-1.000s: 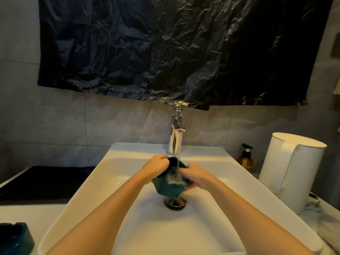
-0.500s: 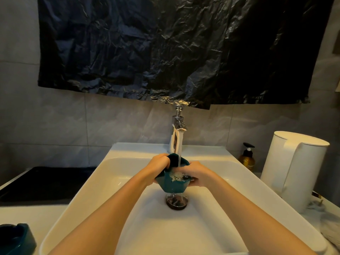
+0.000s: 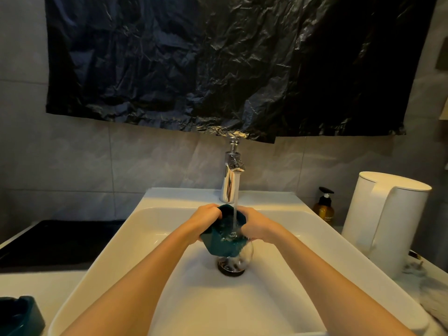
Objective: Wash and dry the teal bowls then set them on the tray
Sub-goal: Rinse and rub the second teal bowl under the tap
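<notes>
Over white sink (image 3: pixel 169 198), hands (image 3: pixel 206 217) (image 3: pixel 257 224) hold teal bowl (image 3: pixel 221 244) under tap (image 3: pixel 231 175).

You're working in dim, warm yellowish light. The white sink (image 3: pixel 155 221) catches most of it, the black plastic sheet (image 3: pixel 218 69) glints with small highlights, and the chrome faucet (image 3: pixel 229 187) flares. Your wide lens bends the edges; corners go soft and dark.

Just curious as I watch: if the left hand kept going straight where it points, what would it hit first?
The teal bowl, which the left hand grips at its rim. Beyond that, probably the running water and the chrome tap, though depth is unclear.
</notes>
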Motion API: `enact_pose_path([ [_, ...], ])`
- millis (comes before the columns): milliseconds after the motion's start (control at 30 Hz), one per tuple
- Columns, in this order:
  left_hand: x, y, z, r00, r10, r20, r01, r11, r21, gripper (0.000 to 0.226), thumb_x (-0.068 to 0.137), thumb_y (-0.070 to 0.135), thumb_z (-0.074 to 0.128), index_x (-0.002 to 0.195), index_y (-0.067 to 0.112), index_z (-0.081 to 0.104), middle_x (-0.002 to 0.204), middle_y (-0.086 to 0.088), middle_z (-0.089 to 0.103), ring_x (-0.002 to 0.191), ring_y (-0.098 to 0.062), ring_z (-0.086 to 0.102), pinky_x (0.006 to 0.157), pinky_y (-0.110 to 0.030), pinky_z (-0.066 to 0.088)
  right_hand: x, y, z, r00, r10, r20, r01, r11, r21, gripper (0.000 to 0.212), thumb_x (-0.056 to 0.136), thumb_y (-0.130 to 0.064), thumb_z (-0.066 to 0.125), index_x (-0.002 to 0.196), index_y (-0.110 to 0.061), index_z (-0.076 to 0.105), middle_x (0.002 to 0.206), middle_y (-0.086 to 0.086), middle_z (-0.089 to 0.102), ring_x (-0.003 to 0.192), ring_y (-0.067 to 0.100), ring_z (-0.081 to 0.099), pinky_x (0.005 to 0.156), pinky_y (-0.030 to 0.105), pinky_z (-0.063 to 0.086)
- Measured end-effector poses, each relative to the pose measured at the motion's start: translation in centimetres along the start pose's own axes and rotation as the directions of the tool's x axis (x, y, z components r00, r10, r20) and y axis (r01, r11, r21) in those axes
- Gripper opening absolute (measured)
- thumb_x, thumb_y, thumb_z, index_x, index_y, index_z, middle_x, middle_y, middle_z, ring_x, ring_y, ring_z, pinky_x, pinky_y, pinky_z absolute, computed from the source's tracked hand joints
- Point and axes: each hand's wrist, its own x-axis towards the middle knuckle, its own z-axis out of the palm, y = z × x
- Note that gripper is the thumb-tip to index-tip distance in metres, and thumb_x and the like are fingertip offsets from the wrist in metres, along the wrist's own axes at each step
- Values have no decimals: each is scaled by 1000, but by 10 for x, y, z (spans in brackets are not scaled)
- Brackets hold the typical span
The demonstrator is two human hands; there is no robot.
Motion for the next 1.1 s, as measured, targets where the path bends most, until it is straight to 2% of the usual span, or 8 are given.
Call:
enact_pose_path([
  [133,-2,-1,3,999,-39,33,36,996,85,21,93,21,45,112,14,52,107,-12,61,95,-22,57,81,-33,46,6,1,6,979,-118,-167,71,961,-267,20,88,-15,63,107,-11,70,101,12,68,83,25,60,69,33,51],
  [300,-2,-1,-3,997,-61,40,64,996,-56,28,88,25,55,111,11,48,100,-11,59,91,-21,57,77,-32,51,1,0,3,979,-43,-197,-27,941,-338,16,97,-17,50,90,-5,58,87,16,58,74,28,51,58,28,38],
  [400,-2,-1,-5,999,-24,41,33,976,-216,35,86,19,60,118,11,48,109,-13,58,98,-24,59,73,-33,57,2,4,-3,972,102,-212,-123,988,-89,20,96,-12,45,107,-1,57,104,19,63,77,31,64,60,31,51],
  [533,-3,-2,1,996,27,-89,-48,969,-244,29,93,13,49,121,21,50,115,-9,56,102,-24,54,73,-36,53,-3,0,-3,964,238,118,-264,896,356,30,94,2,43,122,-5,49,119,18,61,90,39,69,68,46,60],
  [733,-5,-7,-2,993,107,-47,-105,994,37,35,93,14,45,124,27,55,114,-6,58,104,-22,53,81,-32,50,-4,0,0,976,216,32,-218,962,162,33,89,3,54,121,-3,54,116,14,60,93,33,67,66,37,60],
  [933,-5,-4,0,999,50,3,-50,999,-10,19,94,13,41,104,18,57,85,-4,58,75,-14,54,57,-25,44,-6,1,8,969,162,-188,-175,983,-55,32,94,-38,54,86,-8,60,70,7,65,58,25,70,48,24,55],
  [1033,-6,-3,1,998,62,11,-62,998,3,19,95,14,42,105,20,57,92,-5,59,82,-16,56,58,-23,45,-4,-1,10,954,179,-241,-197,979,-55,42,86,-53,60,87,-11,60,73,5,66,49,19,66,47,24,55],
  [1100,-6,-4,1,998,57,5,-57,998,-1,22,96,15,42,112,18,57,98,-6,59,88,-19,55,58,-23,45,-4,-1,8,954,230,-191,-235,972,-2,33,90,-41,59,92,-8,60,78,8,67,57,21,69,48,24,55],
])
